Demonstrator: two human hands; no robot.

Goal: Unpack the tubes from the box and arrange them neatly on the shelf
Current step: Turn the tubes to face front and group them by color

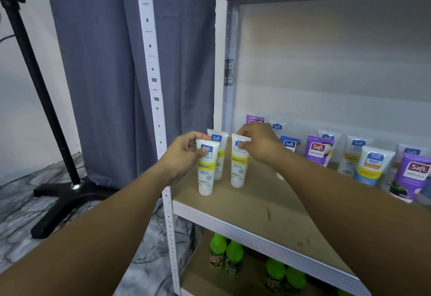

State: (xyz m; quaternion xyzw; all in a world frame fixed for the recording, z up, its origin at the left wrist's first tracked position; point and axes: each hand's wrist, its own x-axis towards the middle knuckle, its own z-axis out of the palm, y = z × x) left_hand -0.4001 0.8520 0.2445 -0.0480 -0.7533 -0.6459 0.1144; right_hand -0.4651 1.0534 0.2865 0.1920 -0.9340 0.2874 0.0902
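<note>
Left hand (186,150) pinches top of front-left tube (206,169); right hand (257,141) pinches top of neighbouring tube (239,162). Both tubes upright, caps down, near shelf (268,204) front-left corner; third tube (219,153) just behind. More tubes (370,165) in rows at right, toward the back.

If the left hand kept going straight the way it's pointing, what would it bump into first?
Probably the second yellow-band tube standing just behind the front tube that the left hand pinches at its top. Depth is hard to judge, so it might slip past toward the shelf's back wall.
</note>
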